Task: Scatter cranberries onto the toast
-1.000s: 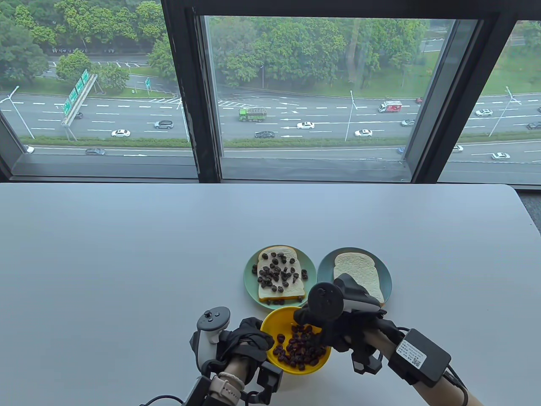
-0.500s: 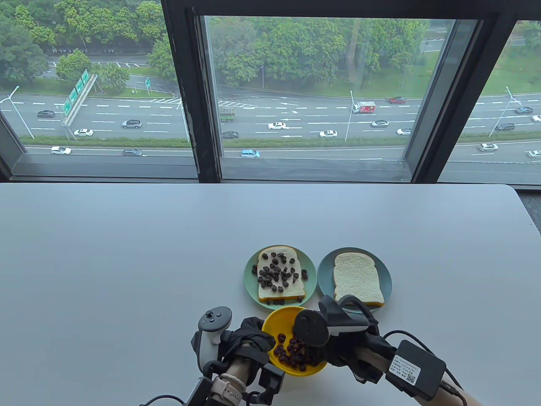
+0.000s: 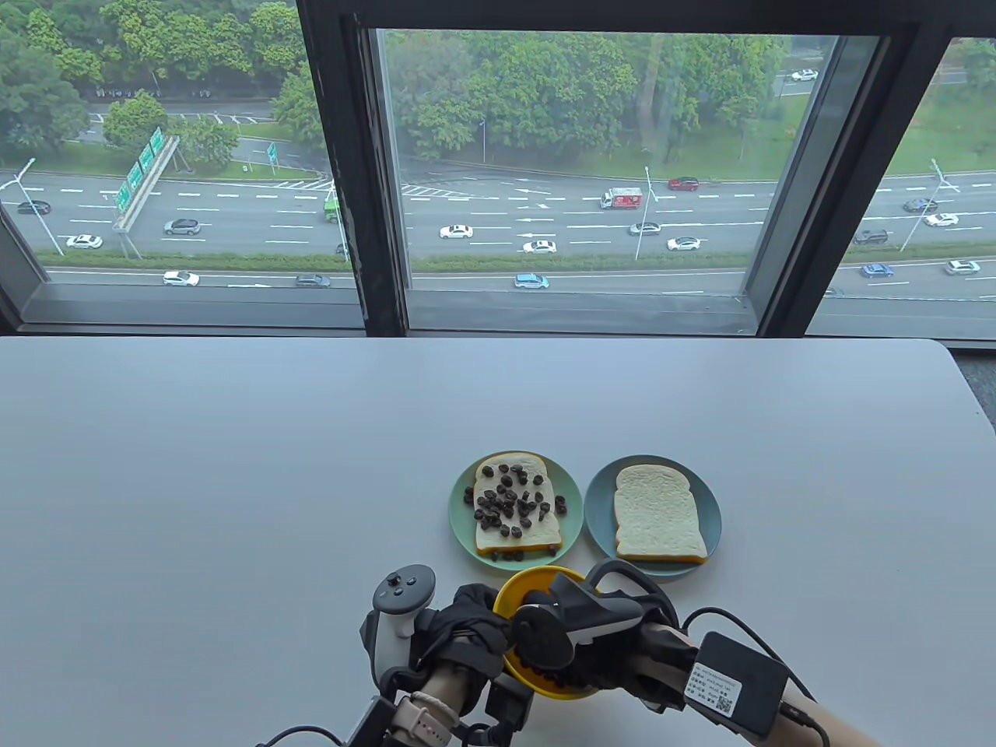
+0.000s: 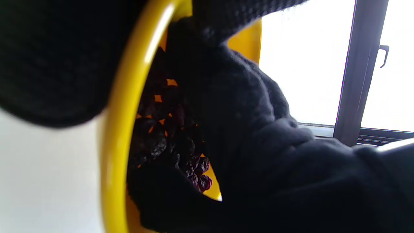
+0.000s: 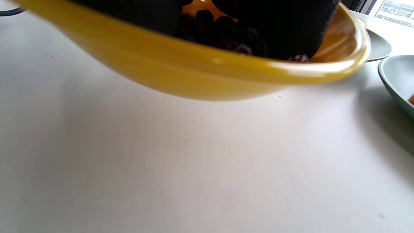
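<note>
Table view: left hand (image 3: 459, 634) gripping tilted yellow bowl (image 3: 537, 580); right hand (image 3: 599, 646) buried inside, bare toast (image 3: 657, 513) beyond.

Left wrist view: right fingers (image 4: 245, 106) among cranberries (image 4: 168, 142); whether closed, cannot tell. Best to pinch few.

Right wrist view: bowl rim lifted off desk (image 5: 194, 161).

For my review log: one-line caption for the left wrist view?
Gloved right hand digs into dark cranberries inside the glossy yellow bowl.
</note>
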Available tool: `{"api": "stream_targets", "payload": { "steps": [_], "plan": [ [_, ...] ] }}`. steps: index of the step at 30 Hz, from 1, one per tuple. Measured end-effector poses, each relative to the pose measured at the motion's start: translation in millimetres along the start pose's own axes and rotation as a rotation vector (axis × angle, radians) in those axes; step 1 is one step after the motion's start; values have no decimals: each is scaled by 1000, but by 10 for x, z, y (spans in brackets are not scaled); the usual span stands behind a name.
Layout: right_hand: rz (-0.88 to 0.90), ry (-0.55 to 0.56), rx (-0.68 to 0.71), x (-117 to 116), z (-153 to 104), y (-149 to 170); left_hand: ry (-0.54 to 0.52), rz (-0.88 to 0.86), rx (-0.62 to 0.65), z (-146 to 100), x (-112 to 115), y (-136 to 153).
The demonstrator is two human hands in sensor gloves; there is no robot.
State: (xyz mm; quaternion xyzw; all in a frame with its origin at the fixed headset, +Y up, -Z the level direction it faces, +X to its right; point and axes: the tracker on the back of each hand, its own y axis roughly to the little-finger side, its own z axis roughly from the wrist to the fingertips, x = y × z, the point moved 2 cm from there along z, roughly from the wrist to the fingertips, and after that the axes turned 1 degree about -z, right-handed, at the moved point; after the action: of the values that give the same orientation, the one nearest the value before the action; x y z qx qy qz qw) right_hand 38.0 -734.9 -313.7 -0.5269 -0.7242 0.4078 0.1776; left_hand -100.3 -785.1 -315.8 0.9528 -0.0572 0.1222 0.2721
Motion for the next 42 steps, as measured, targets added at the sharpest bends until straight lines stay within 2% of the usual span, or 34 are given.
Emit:
{"api": "stream_targets", "payload": {
  "steps": [5, 10, 11, 15, 21, 24, 29, 34, 38, 42],
  "plan": [
    [-79, 219, -19, 120, 7, -51, -9, -31, 14, -6, 14, -6],
    [-17, 147, -2, 89, 60, 12, 15, 2, -2, 29, 78, 29],
    [5, 194, 13, 77, 69, 27, 23, 14, -10, 53, 111, 47],
    [57, 162, 60, 15, 54, 50, 49, -6, -55, 88, 157, 124],
    [183, 326, 115, 137, -151, 175, 78, -1, -81, 129, 162, 163],
    [256, 374, 105, 244, -252, 323, 97, -23, -95, 143, 177, 186],
    [368, 458, 31, 404, -393, 681, 100, 5, -102, 147, 185, 198],
    [433, 473, -207, 410, -376, 1333, 111, -22, -98, 135, 197, 177],
    [418, 412, -435, 143, -223, 1930, 116, -35, -107, 134, 189, 183],
    [453, 309, -545, -220, -79, 2273, 116, -33, -107, 130, 185, 171]
  ]
}}
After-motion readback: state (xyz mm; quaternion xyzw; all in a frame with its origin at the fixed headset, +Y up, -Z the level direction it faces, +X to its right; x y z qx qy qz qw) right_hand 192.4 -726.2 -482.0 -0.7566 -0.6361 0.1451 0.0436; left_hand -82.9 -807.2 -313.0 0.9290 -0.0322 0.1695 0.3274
